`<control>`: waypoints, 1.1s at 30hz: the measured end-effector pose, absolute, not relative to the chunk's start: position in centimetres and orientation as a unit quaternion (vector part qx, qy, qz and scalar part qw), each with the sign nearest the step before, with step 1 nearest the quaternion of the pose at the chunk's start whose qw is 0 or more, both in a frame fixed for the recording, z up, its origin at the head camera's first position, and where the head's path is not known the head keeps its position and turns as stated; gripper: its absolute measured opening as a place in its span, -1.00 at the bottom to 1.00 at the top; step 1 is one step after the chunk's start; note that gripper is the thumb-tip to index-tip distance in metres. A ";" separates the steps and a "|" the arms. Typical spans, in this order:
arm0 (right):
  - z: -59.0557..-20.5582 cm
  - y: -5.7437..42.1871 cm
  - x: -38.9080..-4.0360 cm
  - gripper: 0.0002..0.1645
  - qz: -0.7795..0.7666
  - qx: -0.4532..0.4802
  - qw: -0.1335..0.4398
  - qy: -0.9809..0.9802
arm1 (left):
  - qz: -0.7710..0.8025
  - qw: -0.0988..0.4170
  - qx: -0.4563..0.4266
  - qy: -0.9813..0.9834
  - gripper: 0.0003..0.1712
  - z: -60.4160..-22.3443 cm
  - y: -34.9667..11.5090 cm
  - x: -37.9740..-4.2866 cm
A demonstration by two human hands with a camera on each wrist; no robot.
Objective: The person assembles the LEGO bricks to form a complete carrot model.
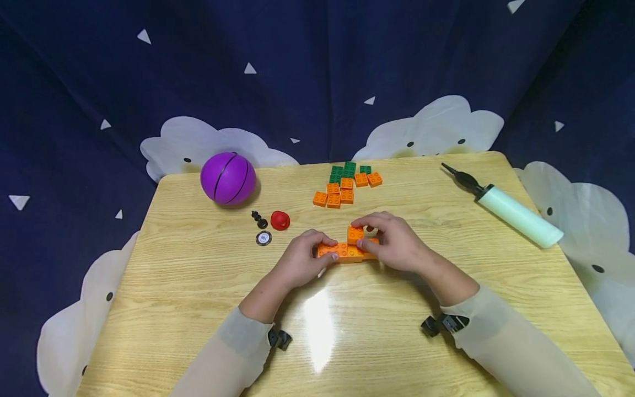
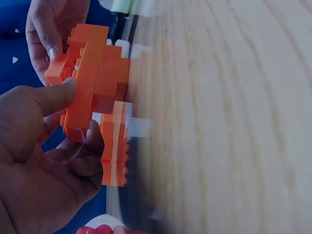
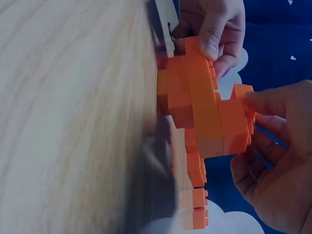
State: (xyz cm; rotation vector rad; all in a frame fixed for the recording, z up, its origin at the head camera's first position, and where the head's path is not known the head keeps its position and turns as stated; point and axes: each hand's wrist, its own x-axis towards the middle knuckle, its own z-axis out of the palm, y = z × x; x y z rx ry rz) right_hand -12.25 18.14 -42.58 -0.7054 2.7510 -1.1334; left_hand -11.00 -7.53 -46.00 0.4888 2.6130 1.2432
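An orange toy-brick structure [image 1: 354, 254], built in layers, stands low over the table in front of the person. The left hand [image 1: 302, 260] holds its left end, thumb on the near side and fingers on the far side. Between thumb and fingers of the right hand [image 1: 397, 242] is a small orange brick [image 1: 355, 235], above the middle of the structure. In the left wrist view this brick [image 2: 57, 69] looks tilted beside the studs. The right wrist view shows the structure's stepped underside [image 3: 180, 92]. Whether the pinched brick touches the studs, I cannot tell.
Loose orange bricks [image 1: 333, 200] and green bricks [image 1: 337, 172] lie at the back middle. To the left are a purple ball [image 1: 228, 178], a black chess-like piece [image 1: 259, 220], a small red hat [image 1: 280, 220] and a poker chip [image 1: 264, 238]. A hand pump [image 1: 518, 215] lies right.
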 end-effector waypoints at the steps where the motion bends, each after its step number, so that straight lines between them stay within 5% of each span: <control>1: -42.6 18.1 -12.2 -0.56 -0.368 -0.233 0.040 0.899 | 0.421 0.103 0.166 0.886 -0.73 -46.0 -7.5 -11.0; 33: -42.7 18.0 -11.0 -0.57 -0.292 -0.292 0.025 0.910 | 0.418 0.097 0.168 0.888 -0.72 -45.9 -7.5 -10.9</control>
